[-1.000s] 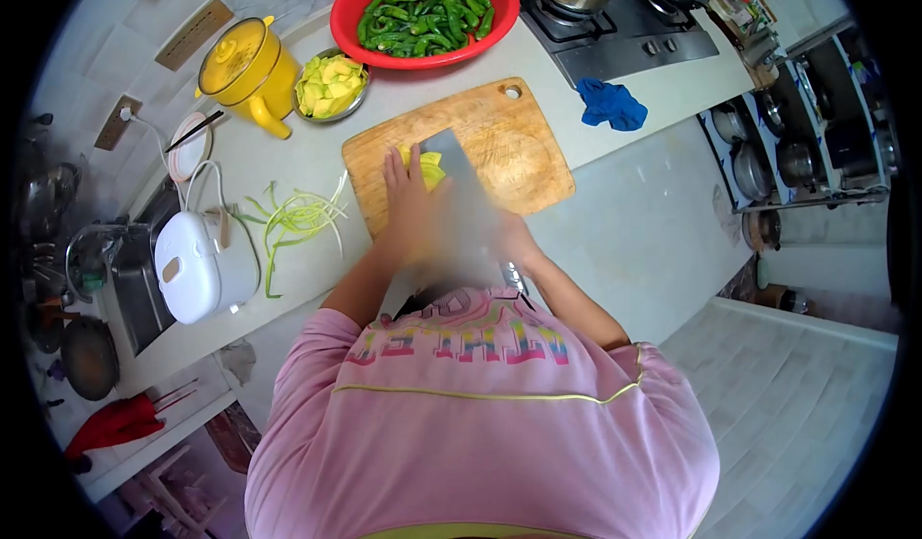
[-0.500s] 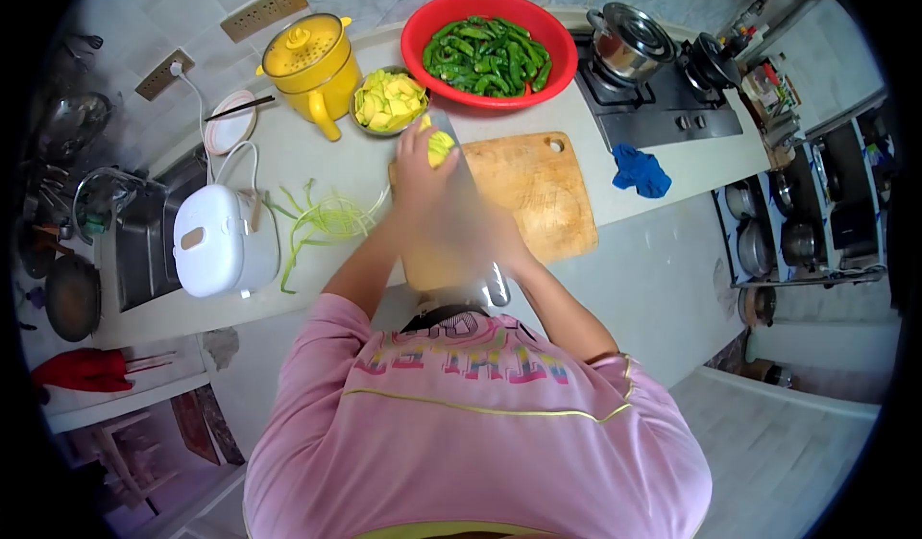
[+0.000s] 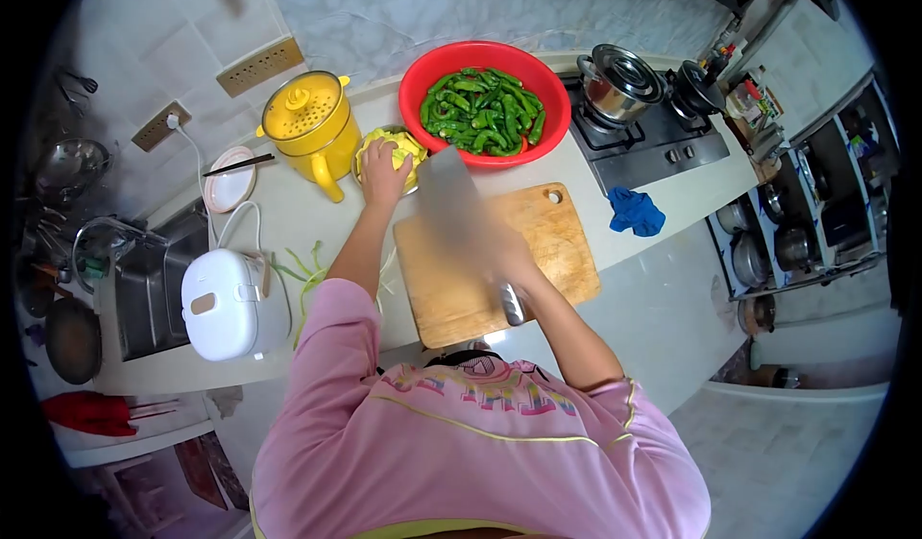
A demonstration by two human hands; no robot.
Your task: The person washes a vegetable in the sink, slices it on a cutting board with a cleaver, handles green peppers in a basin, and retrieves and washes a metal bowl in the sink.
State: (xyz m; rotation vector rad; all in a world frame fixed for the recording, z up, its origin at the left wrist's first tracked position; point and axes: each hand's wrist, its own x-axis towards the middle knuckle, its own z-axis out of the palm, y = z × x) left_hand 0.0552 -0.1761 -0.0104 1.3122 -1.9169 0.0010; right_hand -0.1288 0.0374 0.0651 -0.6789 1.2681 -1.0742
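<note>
My left hand rests on yellow-green vegetable slices heaped in a round metal bowl, its fingers spread over them. In my right hand is a cleaver, gripped so that its handle end sticks out toward me. The broad cleaver blade is smeared by motion, tilted over the far left part of the wooden cutting board. Just beyond the blade stands a red basin full of green peppers.
Left of the bowl are a yellow pot with lid, a white appliance and green peelings. A stove with a steel pot stands right, a blue cloth before it. The sink is far left.
My left hand has moved from the slices at the blade to the bowl, and those slices are off the blade. The cleaver remains in my right hand. The view has tilted up.
</note>
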